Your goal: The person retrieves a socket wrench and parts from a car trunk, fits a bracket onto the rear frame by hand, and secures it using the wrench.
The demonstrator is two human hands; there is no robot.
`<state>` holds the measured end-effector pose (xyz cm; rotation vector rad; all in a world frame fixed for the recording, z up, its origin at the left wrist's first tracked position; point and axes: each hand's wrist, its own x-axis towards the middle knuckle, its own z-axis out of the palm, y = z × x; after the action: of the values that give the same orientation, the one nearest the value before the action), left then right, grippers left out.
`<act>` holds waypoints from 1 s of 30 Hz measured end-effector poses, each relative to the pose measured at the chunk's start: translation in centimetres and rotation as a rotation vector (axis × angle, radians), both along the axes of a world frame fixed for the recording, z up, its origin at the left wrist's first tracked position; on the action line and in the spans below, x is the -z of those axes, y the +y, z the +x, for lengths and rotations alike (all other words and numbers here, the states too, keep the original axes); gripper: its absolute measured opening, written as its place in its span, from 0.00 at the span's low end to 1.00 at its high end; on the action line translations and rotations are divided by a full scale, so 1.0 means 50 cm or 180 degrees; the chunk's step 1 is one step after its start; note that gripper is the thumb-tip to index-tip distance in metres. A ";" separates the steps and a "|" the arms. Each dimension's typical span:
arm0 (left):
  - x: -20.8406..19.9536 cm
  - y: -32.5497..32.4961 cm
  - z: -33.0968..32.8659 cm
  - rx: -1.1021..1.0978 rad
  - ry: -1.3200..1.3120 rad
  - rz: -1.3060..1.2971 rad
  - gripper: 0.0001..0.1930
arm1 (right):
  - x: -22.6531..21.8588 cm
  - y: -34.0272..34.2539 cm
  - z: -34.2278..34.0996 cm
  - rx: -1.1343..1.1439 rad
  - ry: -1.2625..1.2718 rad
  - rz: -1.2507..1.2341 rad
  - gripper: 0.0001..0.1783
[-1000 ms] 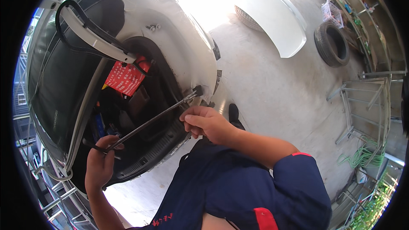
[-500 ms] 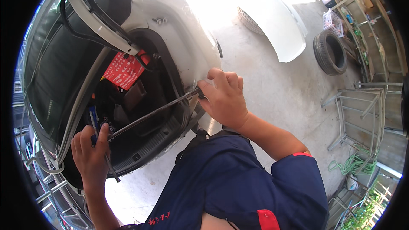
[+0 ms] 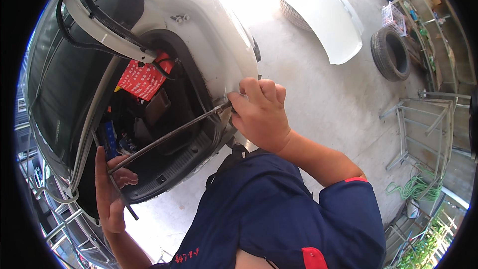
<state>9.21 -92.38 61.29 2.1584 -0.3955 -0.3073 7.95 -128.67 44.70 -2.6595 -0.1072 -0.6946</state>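
A long T-handle wrench [image 3: 167, 138] slants over the car's open trunk [image 3: 196, 157]. My right hand [image 3: 262, 112] is closed around its right end, at the rear corner of the white body; what sits inside those fingers is hidden. The thin crossbar [image 3: 130, 210] is at the wrench's left end. Against that crossbar rests my left hand [image 3: 107, 189], its fingers stretched and spread rather than wrapped around it. Inside the trunk are a red sheet with white print [image 3: 144, 79], a blue item [image 3: 110, 137] and dark things I cannot make out.
A white strut with a black rubber hose [image 3: 107, 40] arches above the trunk. On the concrete floor to the right stand a white car panel [image 3: 331, 27], a tire [image 3: 391, 55] and metal frames [image 3: 423, 124]. A green hose [image 3: 418, 189] lies coiled lower down.
My left hand has opened from a pinching pose, its fingers stretching out beside the crossbar. My right hand keeps its grip at the wrench's other end. The view has shifted slightly.
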 end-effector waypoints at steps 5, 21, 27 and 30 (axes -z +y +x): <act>-0.013 -0.039 -0.004 -0.0828 0.0723 -0.0945 0.59 | -0.008 0.000 0.000 -0.0027 0.0116 -0.0066 0.19; -0.015 0.007 0.045 0.0388 -0.1760 0.1458 0.28 | -0.020 -0.005 0.004 -0.0231 0.0085 -0.0024 0.14; 0.006 0.030 0.059 0.0938 -0.2962 0.3369 0.31 | -0.026 -0.007 0.004 -0.0276 0.0090 -0.0046 0.14; 0.015 0.020 0.060 0.0533 -0.2095 0.1904 0.30 | -0.025 -0.013 0.004 -0.0277 0.0075 -0.0053 0.13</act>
<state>12.23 -91.39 60.56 2.7953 -0.9528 0.2478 8.15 -129.32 45.97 -2.6602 -0.2216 -0.6371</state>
